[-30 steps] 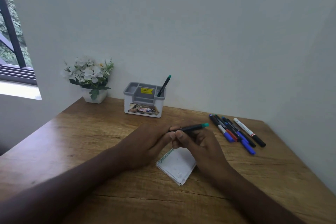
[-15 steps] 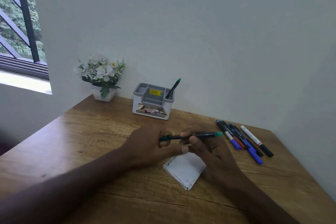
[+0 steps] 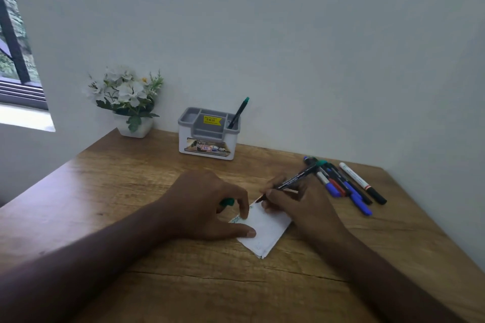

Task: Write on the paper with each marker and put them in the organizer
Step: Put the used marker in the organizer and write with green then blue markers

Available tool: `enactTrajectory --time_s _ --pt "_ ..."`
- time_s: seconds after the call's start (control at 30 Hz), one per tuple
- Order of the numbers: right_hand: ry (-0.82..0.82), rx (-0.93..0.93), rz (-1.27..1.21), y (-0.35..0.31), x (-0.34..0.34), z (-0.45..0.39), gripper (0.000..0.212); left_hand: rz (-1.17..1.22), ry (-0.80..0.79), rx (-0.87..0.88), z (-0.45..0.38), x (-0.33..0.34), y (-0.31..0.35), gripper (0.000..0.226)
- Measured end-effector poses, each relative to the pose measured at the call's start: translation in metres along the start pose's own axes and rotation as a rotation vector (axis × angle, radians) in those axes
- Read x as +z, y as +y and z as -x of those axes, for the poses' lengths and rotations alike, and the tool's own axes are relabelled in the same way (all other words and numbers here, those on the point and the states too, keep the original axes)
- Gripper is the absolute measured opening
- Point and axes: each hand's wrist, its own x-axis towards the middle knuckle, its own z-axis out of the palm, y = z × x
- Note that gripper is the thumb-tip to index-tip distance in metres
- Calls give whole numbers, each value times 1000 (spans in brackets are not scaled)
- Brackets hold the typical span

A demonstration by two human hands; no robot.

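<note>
Left of the paper (image 3: 265, 231), my left hand (image 3: 210, 204) now pins its edge with thumb and forefinger, the pulled-off green cap (image 3: 227, 202) curled under the other fingers. My right hand (image 3: 296, 204), at the paper's right, pinches the uncapped marker (image 3: 294, 180), tip down: writing can begin. Beyond the paper, the organizer (image 3: 209, 136) holds one pen.

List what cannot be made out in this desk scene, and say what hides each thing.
Head view only:
- Marks on the paper: too small and faint.
- Green cap: mostly behind left hand fingers.
- Marker tip contact: too small to tell.
- Organizer label text: too small, blurred.
</note>
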Motion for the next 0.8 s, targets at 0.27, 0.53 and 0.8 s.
enactTrajectory --time_s 0.27,0.53,0.8 --pt "14 -40 221 7 2 -1 13 42 -21 -50 -2 3 -2 69" --pt "6 -29 263 8 3 -3 7 61 -45 -87 -2 5 -2 65" --pt "5 -12 241 7 4 -3 14 95 -85 -101 -3 4 -2 62"
